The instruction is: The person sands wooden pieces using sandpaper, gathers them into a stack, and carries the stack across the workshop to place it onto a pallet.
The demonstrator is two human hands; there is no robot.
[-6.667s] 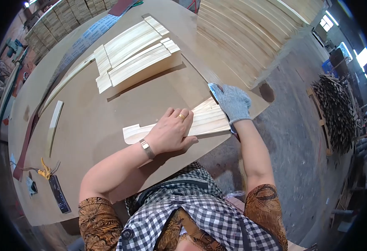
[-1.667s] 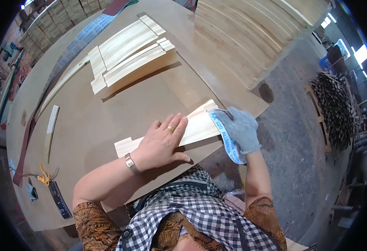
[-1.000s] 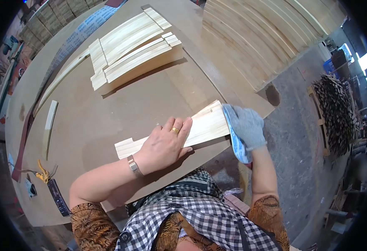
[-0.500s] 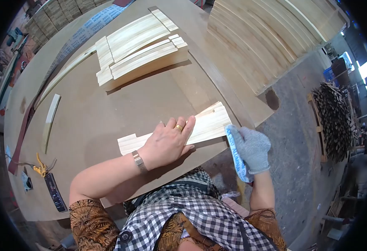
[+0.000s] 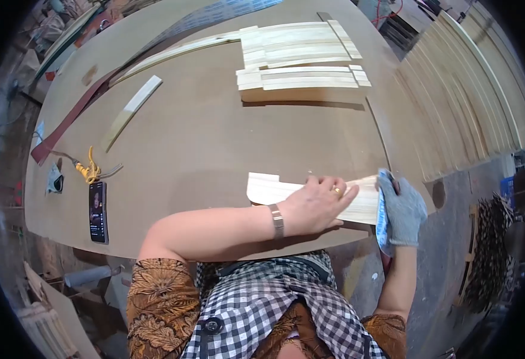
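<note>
A pale wooden board point(image 5: 358, 206) with a notched left end lies at the table's near edge. My bare left hand point(image 5: 316, 206), with a ring and a metal watch band, grips it from above, fingers across the top and thumb along the near side. My right hand point(image 5: 403, 209), in a grey knit glove, is closed on a strip of sandpaper point(image 5: 383, 215) with blue-and-white printed backing. The strip is against the board's right end. The glove hides part of the strip, and my left hand covers the middle of the board.
Stacked wooden pieces point(image 5: 304, 78) stand farther back on the brown table point(image 5: 190, 161). A long sanding belt point(image 5: 77, 110), a thin wood strip point(image 5: 134, 110), a yellow air gun point(image 5: 89, 170) and a phone point(image 5: 98, 212) lie leftward. Curved wooden panels point(image 5: 454, 96) stand at right.
The camera view has turned, so table and hands appear shifted right. My left hand still holds the board, and the gloved hand with the sandpaper stays at its right end, now turned more upright.
</note>
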